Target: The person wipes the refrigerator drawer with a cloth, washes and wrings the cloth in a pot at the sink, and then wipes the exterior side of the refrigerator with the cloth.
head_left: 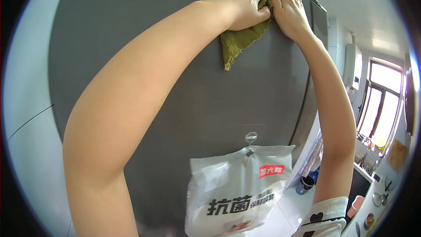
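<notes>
A dark grey, flat upright panel (pixel 184 101), like the side of a refrigerator, fills most of the view. High on it, my left hand (pixel 241 2) lies flat with fingers spread, pressing an olive-green cloth (pixel 241 46) against the surface. Beside it, my right hand (pixel 289 8) rests with fingers stretched upward, touching the cloth's right edge. One corner of the cloth hangs down below my left palm. Some fingertips and the cloth's top are cut off by the upper frame edge. Small wet drops show on the back of my left hand.
A white plastic bag (pixel 239 193) with printed characters hangs from a clear hook (pixel 251 137) low on the panel. White tiled wall (pixel 28 83) runs along the left. To the right are a window (pixel 380 101), a counter (pixel 372 202) with kitchen items, and a dark bucket (pixel 305 185) on the floor.
</notes>
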{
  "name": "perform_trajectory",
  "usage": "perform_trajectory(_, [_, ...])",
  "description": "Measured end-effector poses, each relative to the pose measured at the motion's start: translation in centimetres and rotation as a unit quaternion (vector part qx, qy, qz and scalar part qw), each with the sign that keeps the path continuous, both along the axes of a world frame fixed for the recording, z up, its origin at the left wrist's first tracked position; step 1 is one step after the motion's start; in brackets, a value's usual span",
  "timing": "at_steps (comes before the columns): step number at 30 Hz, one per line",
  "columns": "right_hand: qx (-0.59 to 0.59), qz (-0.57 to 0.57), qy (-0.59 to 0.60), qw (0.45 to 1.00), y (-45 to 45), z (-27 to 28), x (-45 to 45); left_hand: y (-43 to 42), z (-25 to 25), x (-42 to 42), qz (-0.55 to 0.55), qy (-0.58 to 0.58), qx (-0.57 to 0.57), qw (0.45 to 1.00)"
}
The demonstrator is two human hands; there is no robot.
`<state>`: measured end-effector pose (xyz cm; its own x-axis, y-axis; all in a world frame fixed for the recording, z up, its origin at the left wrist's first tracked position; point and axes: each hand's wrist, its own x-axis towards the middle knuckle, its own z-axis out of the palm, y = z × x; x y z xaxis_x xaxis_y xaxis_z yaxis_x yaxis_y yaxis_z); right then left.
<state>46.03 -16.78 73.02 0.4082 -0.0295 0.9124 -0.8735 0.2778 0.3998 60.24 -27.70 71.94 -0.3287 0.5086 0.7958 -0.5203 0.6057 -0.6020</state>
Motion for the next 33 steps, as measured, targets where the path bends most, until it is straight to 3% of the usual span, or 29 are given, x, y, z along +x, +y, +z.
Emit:
perform_trajectory(11, [-0.035,0.021,0.11,0.993,-10.0,0.8,12.5,-8.3,-1.2,14.1,0.079,0.064,0.007,0.995])
perform_trajectory(21, [-0.018,0.068,0.18,0.981,-18.6,1.5,24.4,-13.7,-4.3,24.7,0.059,0.177,0.09,0.978])
perform_trajectory(33, [0.106,0.056,0.196,0.973,-22.5,2.6,31.2,-17.3,-6.7,27.2,0.047,0.309,0.144,0.939])
